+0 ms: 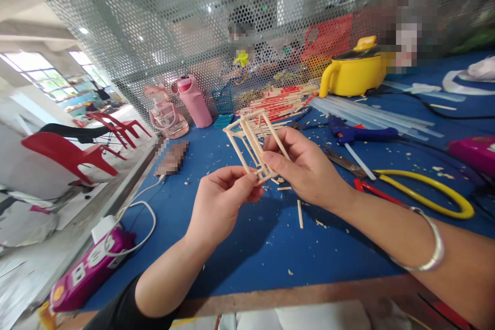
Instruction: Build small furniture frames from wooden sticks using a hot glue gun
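Observation:
A small frame of thin wooden sticks (238, 150) is held up over the blue table, tilted, with its joined bars making an open box shape. My left hand (220, 198) pinches its lower corner between thumb and fingers. On the other side, my right hand (297, 165) grips the long bars near the middle, thumb in front and fingers partly hidden behind. Short stick offcuts (300, 214) lie on the table below. Right of my right hand are a blue glue gun (359, 133) with a glue stick in it and yellow-handled scissors (429, 193).
Red-tipped sticks (278, 100) and clear glue sticks (386, 113) lie at the back beside a yellow electric pot (350, 75). A pink bottle (196, 103) stands against the perforated metal screen (162, 26). A phone (172, 157) and purple power strip (93, 270) are at left.

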Motion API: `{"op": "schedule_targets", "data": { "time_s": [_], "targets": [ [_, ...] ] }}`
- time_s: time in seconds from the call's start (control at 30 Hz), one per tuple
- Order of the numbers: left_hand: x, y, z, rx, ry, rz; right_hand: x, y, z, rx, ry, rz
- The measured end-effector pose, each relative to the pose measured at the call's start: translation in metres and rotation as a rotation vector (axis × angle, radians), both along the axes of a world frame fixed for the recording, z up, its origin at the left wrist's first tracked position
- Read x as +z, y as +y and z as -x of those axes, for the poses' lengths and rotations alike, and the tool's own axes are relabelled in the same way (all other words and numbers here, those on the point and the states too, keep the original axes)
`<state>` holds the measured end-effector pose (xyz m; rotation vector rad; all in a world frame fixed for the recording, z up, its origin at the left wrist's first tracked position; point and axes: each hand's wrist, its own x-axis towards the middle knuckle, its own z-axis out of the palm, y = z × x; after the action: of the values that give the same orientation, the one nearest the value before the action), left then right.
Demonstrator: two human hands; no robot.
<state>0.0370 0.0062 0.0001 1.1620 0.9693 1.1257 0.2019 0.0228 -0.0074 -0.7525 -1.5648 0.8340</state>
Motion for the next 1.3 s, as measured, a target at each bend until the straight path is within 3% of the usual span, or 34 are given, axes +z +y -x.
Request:
{"op": "schedule_targets", "data": {
  "time_s": [0.37,0.53,0.7,1.3],
  "targets": [
    [0.0,0.0,0.001,-0.014,0.002,0.001,0.003,-0.001,0.001,-0.016,-0.021,0.011],
    [0.002,-0.002,0.001,-0.085,-0.103,-0.082,0.001,0.002,0.002,-0.052,0.024,0.026],
    [0.002,-0.001,-0.004,-0.009,-0.118,-0.139,-0.003,-0.001,0.007,-0.025,0.021,0.027],
    [-0.003,0.001,-0.004,0.0,-0.112,-0.131,-0.008,-0.002,0.008,-0.06,0.028,0.008]
  ]
}}
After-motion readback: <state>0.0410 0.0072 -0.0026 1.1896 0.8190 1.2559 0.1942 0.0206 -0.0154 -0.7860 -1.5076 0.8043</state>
